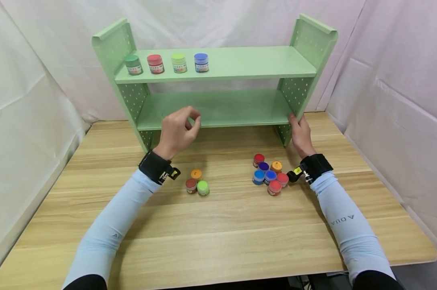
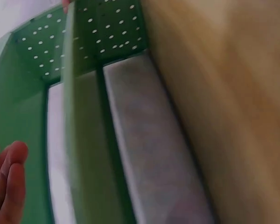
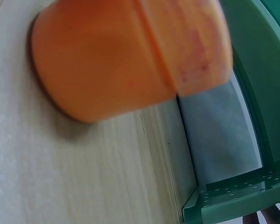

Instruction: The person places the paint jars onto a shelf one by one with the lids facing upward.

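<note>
Right hand [image 1: 301, 136] grips green rack [image 1: 314, 52] by its right side; left hand [image 1: 176, 131], apart, loosely curved, nothing visible in it | rack upright on table [image 1: 222, 241], four jars [image 1: 155, 64] on upper shelf [image 1: 249, 62] | a tug could topple these; a lowered wrist camera [image 1: 295, 174] could scatter clustered jars [image 1: 270, 176]

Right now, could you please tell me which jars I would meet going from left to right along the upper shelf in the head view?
Dark green jar, red jar, light green jar, blue jar.
</note>
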The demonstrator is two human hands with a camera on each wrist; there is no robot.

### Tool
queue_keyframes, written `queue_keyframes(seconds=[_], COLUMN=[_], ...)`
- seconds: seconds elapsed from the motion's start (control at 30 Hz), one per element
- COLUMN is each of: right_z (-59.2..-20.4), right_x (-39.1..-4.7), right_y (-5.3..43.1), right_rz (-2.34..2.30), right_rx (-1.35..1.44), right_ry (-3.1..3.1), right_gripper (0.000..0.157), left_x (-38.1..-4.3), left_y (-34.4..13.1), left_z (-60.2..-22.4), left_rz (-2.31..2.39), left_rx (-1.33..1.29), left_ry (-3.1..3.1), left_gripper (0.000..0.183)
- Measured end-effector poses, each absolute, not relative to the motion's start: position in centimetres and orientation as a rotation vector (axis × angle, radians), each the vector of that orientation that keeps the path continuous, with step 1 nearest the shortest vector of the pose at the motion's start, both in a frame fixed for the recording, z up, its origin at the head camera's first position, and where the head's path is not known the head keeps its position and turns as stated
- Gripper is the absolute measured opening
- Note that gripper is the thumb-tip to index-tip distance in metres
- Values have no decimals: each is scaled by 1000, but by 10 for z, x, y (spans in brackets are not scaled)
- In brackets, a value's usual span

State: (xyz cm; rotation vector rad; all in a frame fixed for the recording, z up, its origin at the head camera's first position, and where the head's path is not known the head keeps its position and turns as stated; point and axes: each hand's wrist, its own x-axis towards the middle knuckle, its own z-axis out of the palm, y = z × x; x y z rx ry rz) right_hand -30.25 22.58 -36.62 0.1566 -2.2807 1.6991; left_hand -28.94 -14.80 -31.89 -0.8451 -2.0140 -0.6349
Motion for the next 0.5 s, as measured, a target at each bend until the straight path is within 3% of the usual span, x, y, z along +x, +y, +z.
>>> queue_keyframes(seconds=[0.23, 0.5], right_z=[-367, -367], right_x=[-301, -303], right_y=[228, 227], right_rz=[1679, 1680], right_rx=[145, 145], right_ry=[-2284, -2289], right_gripper=[58, 58], left_x=[-292, -290], left_y=[-149, -150], left_z=[-351, -360], left_rz=[-716, -658], left_rx=[-924, -940], left_ry=[-2128, -2347], left_gripper=[10, 9])
